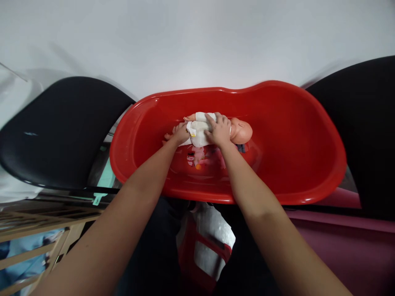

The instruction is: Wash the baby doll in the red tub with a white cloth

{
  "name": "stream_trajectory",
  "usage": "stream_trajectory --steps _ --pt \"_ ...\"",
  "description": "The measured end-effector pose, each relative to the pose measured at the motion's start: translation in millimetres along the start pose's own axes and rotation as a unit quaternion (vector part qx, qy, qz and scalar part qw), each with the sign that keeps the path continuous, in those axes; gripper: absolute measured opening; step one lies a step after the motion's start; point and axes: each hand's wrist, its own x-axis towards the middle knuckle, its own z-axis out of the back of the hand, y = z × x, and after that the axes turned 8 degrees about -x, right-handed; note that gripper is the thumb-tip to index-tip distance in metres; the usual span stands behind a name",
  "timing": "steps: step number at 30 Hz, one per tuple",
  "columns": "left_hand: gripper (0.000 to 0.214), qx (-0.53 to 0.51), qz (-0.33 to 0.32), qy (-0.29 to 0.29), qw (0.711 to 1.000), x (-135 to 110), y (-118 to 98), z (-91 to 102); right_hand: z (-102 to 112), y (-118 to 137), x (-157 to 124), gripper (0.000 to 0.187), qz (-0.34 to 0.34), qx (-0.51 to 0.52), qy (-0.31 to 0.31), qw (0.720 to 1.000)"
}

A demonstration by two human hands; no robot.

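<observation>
A baby doll (202, 139) in white clothes lies in a red baby bathtub (296, 135), its bald head (242, 130) to the right and its feet to the left. My left hand (181, 133) is closed at the doll's lower body, by a white flap with a yellow edge; part of its grip is hidden. Across the doll's chest, near the neck, rests my right hand (221, 130) with the fingers spread. Beneath the doll, a printed cartoon picture (197, 158) shows on the tub floor.
Black chairs stand on both sides, one at the left (58, 127) and one at the right (364, 119). A wooden slatted crib (70, 238) is at lower left, and a red stool (206, 244) below the tub. Pink furniture (345, 246) fills the lower right. Behind is a pale wall (197, 41).
</observation>
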Motion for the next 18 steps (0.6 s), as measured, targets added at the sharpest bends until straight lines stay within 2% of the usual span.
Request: stream_trajectory --steps 3,6,9,14,18 --pt "0.068 0.029 0.018 0.001 0.999 -6 -3 -0.6 0 0 0 0.074 0.008 0.002 0.0 1.0" --pt "0.08 0.043 -0.029 0.016 0.999 -12 -6 0.8 0 -2 -1 0.073 0.014 0.003 0.0 1.0" --pt "0.081 0.044 -0.067 0.044 0.996 -17 -10 4.8 0 -4 -1 0.074 0.021 0.002 -0.001 1.0" --pt "0.084 0.08 -0.049 0.035 0.995 -28 -16 13.9 -5 -6 -1 0.075 0.022 0.008 -0.01 1.0" --pt "0.077 0.119 -0.046 0.03 0.991 -35 -20 19.7 -9 -7 0 0.075 0.023 0.023 -0.02 0.999"
